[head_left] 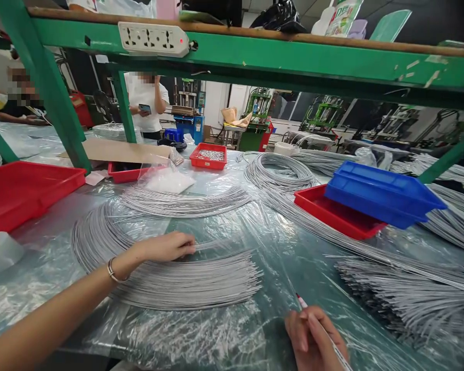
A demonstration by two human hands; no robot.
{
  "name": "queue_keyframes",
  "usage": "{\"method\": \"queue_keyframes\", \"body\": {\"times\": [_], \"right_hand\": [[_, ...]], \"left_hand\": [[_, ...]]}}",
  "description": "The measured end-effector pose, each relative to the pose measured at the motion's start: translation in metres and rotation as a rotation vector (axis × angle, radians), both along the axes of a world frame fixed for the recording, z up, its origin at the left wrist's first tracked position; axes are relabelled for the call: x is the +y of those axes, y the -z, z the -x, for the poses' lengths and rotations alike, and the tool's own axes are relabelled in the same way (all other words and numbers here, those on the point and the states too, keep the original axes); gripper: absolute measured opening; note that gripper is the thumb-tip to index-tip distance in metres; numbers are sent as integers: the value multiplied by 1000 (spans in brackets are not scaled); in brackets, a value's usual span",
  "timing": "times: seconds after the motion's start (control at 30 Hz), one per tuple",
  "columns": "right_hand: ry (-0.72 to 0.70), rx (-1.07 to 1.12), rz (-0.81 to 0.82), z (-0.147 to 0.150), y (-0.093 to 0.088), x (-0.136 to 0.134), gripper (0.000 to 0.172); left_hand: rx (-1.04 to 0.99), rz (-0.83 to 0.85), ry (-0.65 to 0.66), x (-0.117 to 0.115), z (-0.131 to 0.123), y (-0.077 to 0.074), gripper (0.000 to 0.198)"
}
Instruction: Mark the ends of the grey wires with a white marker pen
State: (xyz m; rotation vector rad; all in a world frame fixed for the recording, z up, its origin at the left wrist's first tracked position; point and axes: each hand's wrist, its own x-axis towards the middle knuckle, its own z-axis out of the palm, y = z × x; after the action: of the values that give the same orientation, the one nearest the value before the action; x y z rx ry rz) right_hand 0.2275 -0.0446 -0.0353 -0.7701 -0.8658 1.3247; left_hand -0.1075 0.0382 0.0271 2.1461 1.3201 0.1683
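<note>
My left hand point(170, 247) reaches across a curved bundle of grey wires point(193, 286). Its fingers are bent and pinched together at the bundle's inner edge, where a few thin wire ends point(214, 244) stick out to the right of the fingertips. What lies under the palm is hidden. At the lower right my right hand point(315, 335) grips a white pen point(327, 340) whose reddish tip points up and left. The pen is apart from the wires. Another curved wire bundle point(189, 202) lies just behind the first.
Red trays point(34, 188) stand at left, one with small parts point(209, 155) at back. A blue tray point(382, 190) rests tilted on a red one point(336, 226). Coiled wires point(280, 172) and cut wires point(413, 293) lie right. A green shelf frame point(255, 51) spans overhead. People are behind.
</note>
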Motion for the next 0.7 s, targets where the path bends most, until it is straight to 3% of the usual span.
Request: {"method": "queue_keyframes", "body": {"times": [0.2, 0.33, 0.43, 0.53, 0.63, 0.7], "right_hand": [[28, -5, -13, 4, -3, 0, 26], [119, -26, 1, 6, -4, 0, 32], [138, -165, 25, 16, -5, 0, 37], [-24, -236, 9, 40, -10, 1, 45], [-289, -151, -85, 71, -23, 3, 68], [-310, -85, -78, 87, -35, 2, 70]], "left_hand": [[-51, 28, 17, -2, 2, -6, 41], [-73, 20, 14, -18, 1, -31, 43], [-53, 35, -5, -40, -4, -53, 44], [-22, 75, -10, -64, -14, -66, 43], [24, 59, 47, -86, -26, -69, 39], [66, 19, 74, -98, -33, -69, 36]]}}
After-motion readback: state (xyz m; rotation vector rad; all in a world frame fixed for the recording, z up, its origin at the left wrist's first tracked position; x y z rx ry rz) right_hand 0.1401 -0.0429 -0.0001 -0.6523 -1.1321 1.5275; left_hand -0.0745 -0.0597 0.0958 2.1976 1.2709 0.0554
